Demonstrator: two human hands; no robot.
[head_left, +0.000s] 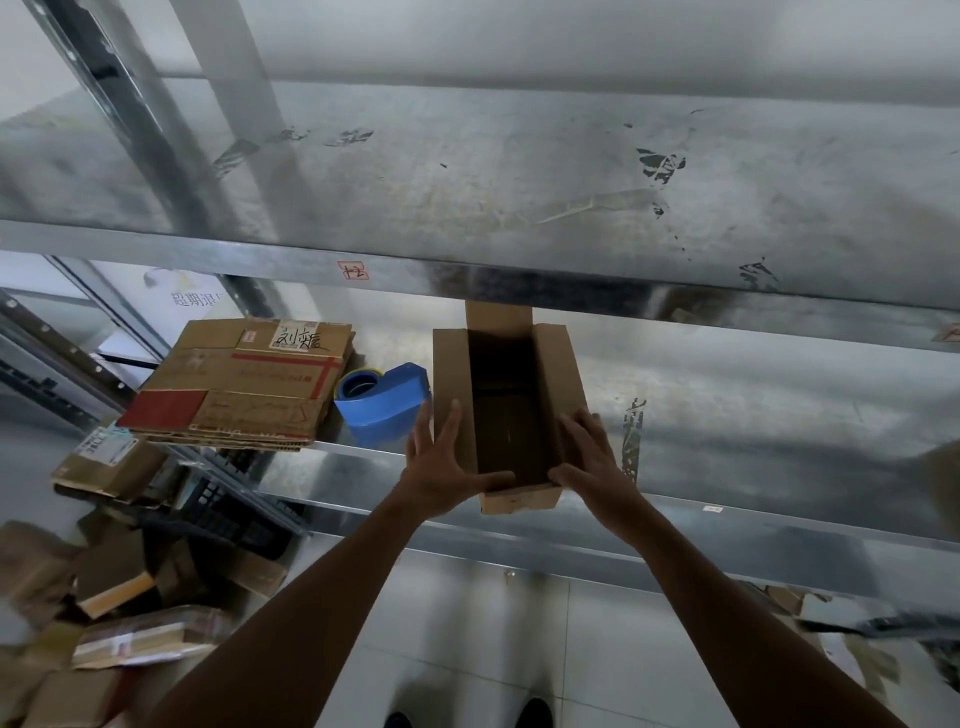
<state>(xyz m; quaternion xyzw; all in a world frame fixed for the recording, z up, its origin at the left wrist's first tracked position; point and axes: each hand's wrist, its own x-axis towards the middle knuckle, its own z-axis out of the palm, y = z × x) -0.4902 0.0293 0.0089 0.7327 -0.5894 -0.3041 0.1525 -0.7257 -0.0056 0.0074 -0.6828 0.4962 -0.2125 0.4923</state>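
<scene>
An open brown cardboard box (511, 499) stands on the metal shelf (753, 447), its near end at the shelf's front edge and its dark inside showing nothing. My left hand (441, 467) lies with straight fingers on the box's left flap, thumb across the near edge. My right hand (589, 460) rests with spread fingers on the right flap, thumb at the near right corner. The far flap stands up under the shelf above.
A blue tape dispenser (384, 402) sits just left of the box. Further left lies a stack of flattened cartons (244, 384). A higher metal shelf (519, 197) overhangs. Parcels and cardboard (104, 597) are piled on the floor at lower left.
</scene>
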